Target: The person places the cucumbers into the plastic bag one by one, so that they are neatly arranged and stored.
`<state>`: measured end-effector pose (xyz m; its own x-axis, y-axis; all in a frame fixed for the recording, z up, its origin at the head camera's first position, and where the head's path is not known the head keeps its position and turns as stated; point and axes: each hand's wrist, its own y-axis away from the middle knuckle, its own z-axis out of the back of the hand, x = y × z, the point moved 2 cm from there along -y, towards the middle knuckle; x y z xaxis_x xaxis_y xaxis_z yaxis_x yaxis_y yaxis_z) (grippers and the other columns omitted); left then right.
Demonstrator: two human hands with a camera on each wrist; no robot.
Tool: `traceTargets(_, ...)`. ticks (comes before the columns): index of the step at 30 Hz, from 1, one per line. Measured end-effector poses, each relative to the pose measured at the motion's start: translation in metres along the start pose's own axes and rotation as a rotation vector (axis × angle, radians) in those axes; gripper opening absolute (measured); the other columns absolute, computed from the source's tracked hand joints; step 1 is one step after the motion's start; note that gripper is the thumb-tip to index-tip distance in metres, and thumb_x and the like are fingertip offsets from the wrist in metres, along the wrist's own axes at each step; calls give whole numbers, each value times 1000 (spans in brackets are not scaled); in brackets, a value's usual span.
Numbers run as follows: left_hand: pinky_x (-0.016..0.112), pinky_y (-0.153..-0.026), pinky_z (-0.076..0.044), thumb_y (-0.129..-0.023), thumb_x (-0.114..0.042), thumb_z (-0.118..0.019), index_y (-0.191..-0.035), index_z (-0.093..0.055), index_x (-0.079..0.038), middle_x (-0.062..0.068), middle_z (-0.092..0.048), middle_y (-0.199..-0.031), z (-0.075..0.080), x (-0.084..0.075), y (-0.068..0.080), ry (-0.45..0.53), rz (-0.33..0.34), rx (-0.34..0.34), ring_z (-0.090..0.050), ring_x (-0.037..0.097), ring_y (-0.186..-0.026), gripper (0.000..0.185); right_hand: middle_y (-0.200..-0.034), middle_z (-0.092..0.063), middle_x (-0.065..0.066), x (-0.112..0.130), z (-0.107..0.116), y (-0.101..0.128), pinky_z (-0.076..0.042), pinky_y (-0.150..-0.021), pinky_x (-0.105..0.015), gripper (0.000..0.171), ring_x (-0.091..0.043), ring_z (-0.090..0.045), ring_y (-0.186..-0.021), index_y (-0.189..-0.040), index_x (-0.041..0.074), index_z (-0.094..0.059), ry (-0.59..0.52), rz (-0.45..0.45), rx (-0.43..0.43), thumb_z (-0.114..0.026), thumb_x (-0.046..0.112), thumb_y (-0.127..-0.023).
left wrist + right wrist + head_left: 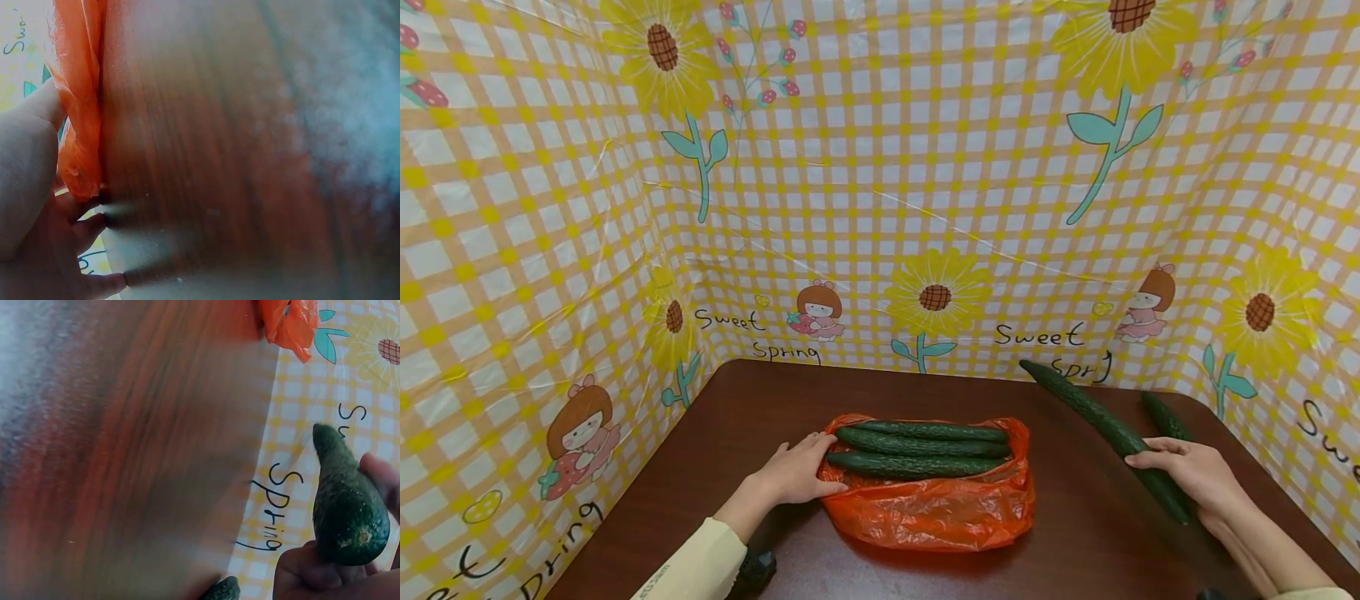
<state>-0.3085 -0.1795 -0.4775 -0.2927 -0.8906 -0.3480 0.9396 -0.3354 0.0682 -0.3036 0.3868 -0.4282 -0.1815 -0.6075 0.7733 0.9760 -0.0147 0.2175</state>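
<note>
A red plastic bag [925, 517] lies open at the top on the table, with several cucumbers [917, 465] side by side in it. My left hand [793, 471] holds the left end of the bag between thumb and fingers. In the left wrist view, the bag's edge [81, 106] hangs in front of the thumb, while other fingertips touch the tabletop. Over the right part of the table, my right hand [1198, 475] grips a long cucumber [1097, 417] near its lower end, the far end pointing up and left. The right wrist view shows this cucumber [350, 512] end-on.
Another cucumber [1165, 417] lies on the brown table [880, 392] at the right, partly behind the right hand. A dark object [756, 571] shows beside the left sleeve. A checked sunflower cloth [880, 208] walls the back and both sides.
</note>
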Motion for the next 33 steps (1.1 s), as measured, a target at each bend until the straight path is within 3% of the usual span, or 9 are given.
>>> traceTargets(4, 67, -116, -23, -86, -59, -71, -153, -40, -10, 14, -39, -159, 1, -1, 0, 5, -3, 2, -32, 33, -150, 89, -160, -16, -36, 8, -2, -2, -35, -103, -66, 87, -62, -15, -140, -151, -8, -35, 31, 49, 20, -65, 50, -95)
traceTargets(6, 67, -116, -23, -86, -60, -71, -154, -39, -10, 15, -39, -159, 1, -1, 0, 6, -2, 2, -32, 33, -150, 90, -158, -25, -35, 12, -3, -2, -41, -99, -62, 83, -59, -29, -137, -151, -7, -37, 32, 75, 30, -66, 48, -95)
traceTargets(9, 67, -116, -23, -85, -60, -71, -153, -40, -11, 15, -39, -159, 2, 0, 0, 7, -3, -1, -32, 33, -150, 90, -142, -53, -28, 19, -8, -4, -52, -89, -53, 76, -45, -58, -119, -149, -5, -40, -10, 100, 58, -68, 42, -95)
traceTargets(12, 67, -116, -23, -85, -61, -70, -154, -39, -11, 14, -39, -159, 1, 0, 0, 3, -1, -3, -33, 33, -149, 90, -122, -68, -10, 26, -13, -6, -58, -79, -46, 71, -28, -70, -94, -147, -4, -43, -65, 111, 90, -69, 36, -95)
traceTargets(16, 67, -116, -24, -85, -61, -71, -153, -40, -11, 15, -40, -159, 0, 1, 0, 3, -6, -9, -33, 34, -149, 90, -114, -71, -4, 36, -17, -10, -58, -77, -43, 69, -24, -70, -92, -147, -3, -45, -43, 133, 107, -70, 35, -94)
traceTargets(23, 67, -116, -24, -85, -62, -70, -154, -39, -12, 14, -39, -159, 0, 2, -1, -2, -6, -13, -34, 33, -149, 90, -145, -49, -30, 56, -25, -17, -55, -87, -46, 63, -47, -53, -124, -142, -2, -52, 100, 263, 107, -70, 35, -94)
traceTargets(25, 67, -116, -24, -86, -62, -70, -153, -39, -12, 14, -39, -159, 0, 1, 0, -4, -6, -14, -34, 33, -149, 90, -149, -45, -32, 61, -28, -20, -52, -92, -51, 61, -54, -45, -131, -141, -2, -54, 111, 292, 113, -70, 33, -94)
traceTargets(33, 67, -116, -23, -86, -64, -69, -154, -39, -13, 13, -38, -160, -2, 2, -2, -7, 1, -10, -32, 33, -150, 90, -156, -34, -33, 77, -43, -30, -42, -104, -63, 64, -57, -30, -141, -143, -2, -52, 94, 321, 184, -73, 31, -92)
